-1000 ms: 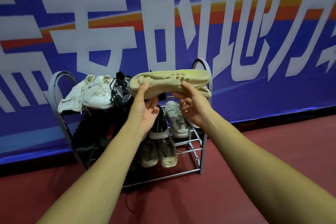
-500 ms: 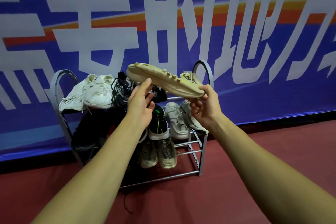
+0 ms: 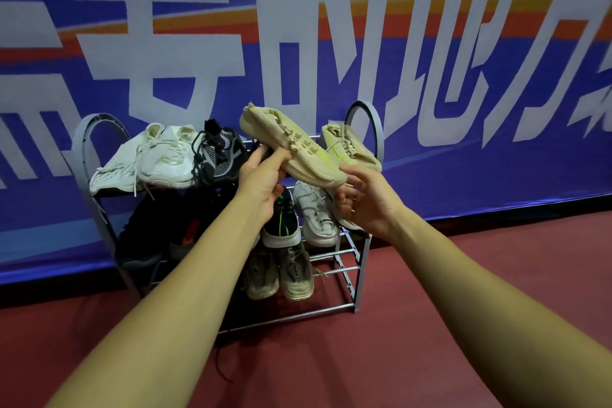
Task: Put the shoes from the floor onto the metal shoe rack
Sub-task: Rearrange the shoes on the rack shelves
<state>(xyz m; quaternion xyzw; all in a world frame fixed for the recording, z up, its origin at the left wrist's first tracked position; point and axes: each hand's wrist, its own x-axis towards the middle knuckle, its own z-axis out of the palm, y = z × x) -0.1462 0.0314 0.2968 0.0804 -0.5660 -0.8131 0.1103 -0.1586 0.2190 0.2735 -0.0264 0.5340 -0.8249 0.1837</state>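
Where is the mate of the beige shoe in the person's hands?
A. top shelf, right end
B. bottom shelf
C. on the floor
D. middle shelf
A: the second beige shoe lies at the right end of the top shelf of the metal shoe rack, beside the held beige shoe.

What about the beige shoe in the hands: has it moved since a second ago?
Yes. The beige shoe tipped, left end up, laces showing instead of sole; its right end drew left, away from the rack's right hoop.
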